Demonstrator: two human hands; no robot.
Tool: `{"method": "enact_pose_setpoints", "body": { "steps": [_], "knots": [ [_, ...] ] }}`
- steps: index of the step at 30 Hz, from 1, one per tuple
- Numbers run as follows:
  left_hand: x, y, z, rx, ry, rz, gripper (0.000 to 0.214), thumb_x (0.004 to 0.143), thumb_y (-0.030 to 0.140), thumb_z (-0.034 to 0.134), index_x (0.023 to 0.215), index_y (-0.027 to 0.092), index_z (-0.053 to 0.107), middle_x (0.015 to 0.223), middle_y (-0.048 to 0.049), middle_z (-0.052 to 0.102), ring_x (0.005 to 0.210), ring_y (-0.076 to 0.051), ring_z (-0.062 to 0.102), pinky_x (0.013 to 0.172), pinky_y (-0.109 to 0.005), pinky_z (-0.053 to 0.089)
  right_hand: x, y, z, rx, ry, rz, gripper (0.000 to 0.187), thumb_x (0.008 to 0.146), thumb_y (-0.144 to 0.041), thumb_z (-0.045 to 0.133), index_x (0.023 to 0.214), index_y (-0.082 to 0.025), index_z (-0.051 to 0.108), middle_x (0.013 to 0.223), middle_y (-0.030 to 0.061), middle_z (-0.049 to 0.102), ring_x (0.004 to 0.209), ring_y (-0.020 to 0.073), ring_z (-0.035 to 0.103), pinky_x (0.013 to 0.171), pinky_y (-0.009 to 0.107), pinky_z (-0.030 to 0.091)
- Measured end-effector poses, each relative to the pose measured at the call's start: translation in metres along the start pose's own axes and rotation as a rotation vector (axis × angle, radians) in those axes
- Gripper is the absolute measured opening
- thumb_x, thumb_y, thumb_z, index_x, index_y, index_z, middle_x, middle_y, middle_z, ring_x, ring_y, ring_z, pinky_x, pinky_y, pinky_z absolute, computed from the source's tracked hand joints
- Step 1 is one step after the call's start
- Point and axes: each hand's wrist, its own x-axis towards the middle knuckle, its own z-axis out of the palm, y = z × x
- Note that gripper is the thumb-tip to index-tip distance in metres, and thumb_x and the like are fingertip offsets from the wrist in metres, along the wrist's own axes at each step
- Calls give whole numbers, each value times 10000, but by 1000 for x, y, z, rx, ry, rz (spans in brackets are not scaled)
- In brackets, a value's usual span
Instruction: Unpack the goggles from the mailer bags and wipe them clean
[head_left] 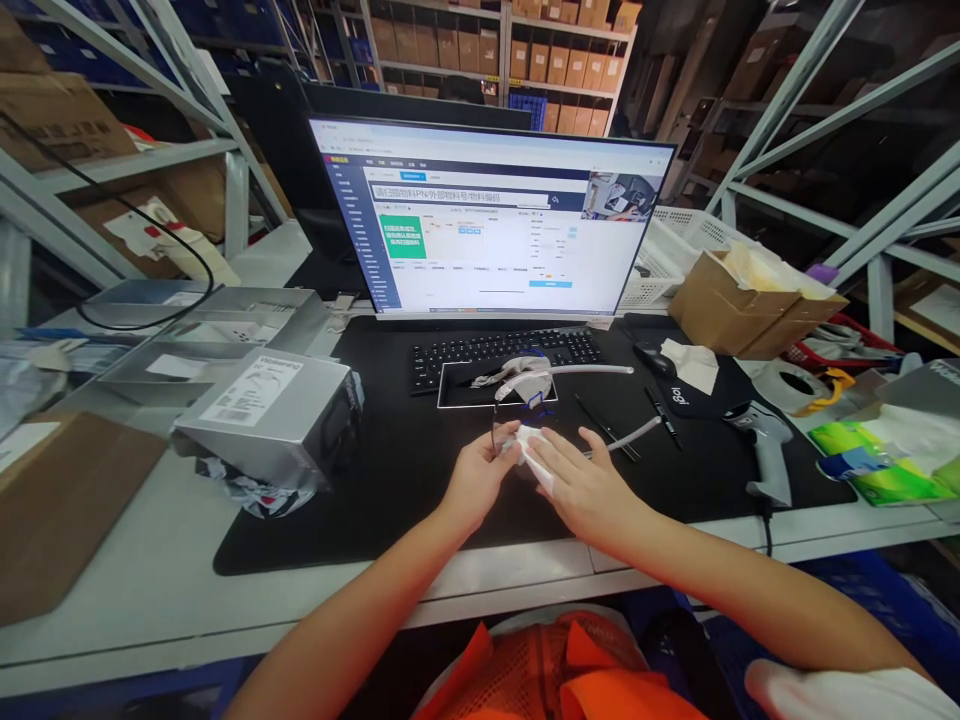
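My left hand (pixel 480 475) is closed in a pinch on the near part of what looks like a pair of glasses with pale, translucent arms (pixel 637 433). The arms stretch out to the right above the black mat. My right hand (pixel 577 480) presses a folded white tissue (pixel 537 460) against the near part, its fingers over the tissue. Both hands meet in front of the keyboard, and they hide most of the frame. Just beyond lies a shallow black tray with a white rim (pixel 457 385), holding some crumpled greyish material.
A monitor (pixel 487 225) stands behind the black keyboard (pixel 435 362). Left is a silver box (pixel 277 410). To the right lie thin dark tools (pixel 663 415), a mouse (pixel 654 358), a barcode scanner (pixel 771 460), a tissue pack (pixel 885 460) and an open cardboard box (pixel 739 310).
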Motion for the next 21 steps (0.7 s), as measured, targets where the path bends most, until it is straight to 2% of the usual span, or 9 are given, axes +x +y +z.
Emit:
{"method": "enact_pose_setpoints", "body": {
  "steps": [2, 4, 7, 10, 15, 21],
  "knots": [
    [0, 3, -1, -14, -28, 28, 668, 715, 442, 843, 1297, 182, 644, 849, -5, 677, 821, -134, 609, 867, -286, 465, 0, -2, -6, 18, 2, 12, 412, 1021, -233, 445, 1411, -117, 510, 1445, 135, 565, 1371, 285, 458, 1112, 530, 220],
    [-1, 5, -3, -16, -72, 69, 728, 730, 443, 836, 1370, 211, 580, 849, 13, 663, 806, -120, 601, 841, -266, 465, 3, -4, -10, 43, 1, 36, 429, 1021, -269, 443, 1414, -111, 508, 1457, 143, 551, 1374, 290, 450, 1104, 528, 226],
    [-1, 6, -5, 19, -124, 127, 654, 716, 458, 844, 1283, 208, 636, 973, -27, 704, 967, -167, 639, 924, -286, 467, 8, -9, -12, 68, -6, 71, 470, 1021, -301, 439, 1445, -101, 475, 1511, 144, 488, 1395, 291, 422, 1086, 521, 248],
    [-1, 5, -7, 66, -123, 150, 603, 718, 467, 840, 1235, 213, 661, 1077, -62, 721, 1095, -216, 641, 1011, -330, 455, 14, -13, -7, 58, -2, 67, 479, 1017, -275, 431, 1458, -91, 457, 1557, 135, 424, 1425, 289, 382, 1081, 517, 263],
    [3, 2, -13, 131, -118, 167, 593, 734, 471, 826, 1239, 205, 664, 1091, -83, 728, 1109, -253, 650, 1037, -382, 455, 15, -10, 2, 28, -10, 39, 498, 982, -201, 439, 1462, -67, 448, 1554, 148, 424, 1430, 301, 371, 1087, 528, 267],
    [6, 5, -17, 202, -121, 208, 474, 777, 480, 787, 1148, 200, 695, 1089, -102, 735, 1137, -267, 638, 1051, -402, 432, 4, -6, -1, -24, -18, 13, 534, 919, -119, 430, 1448, -51, 464, 1551, 163, 424, 1413, 326, 391, 1094, 536, 243]
  ]
}}
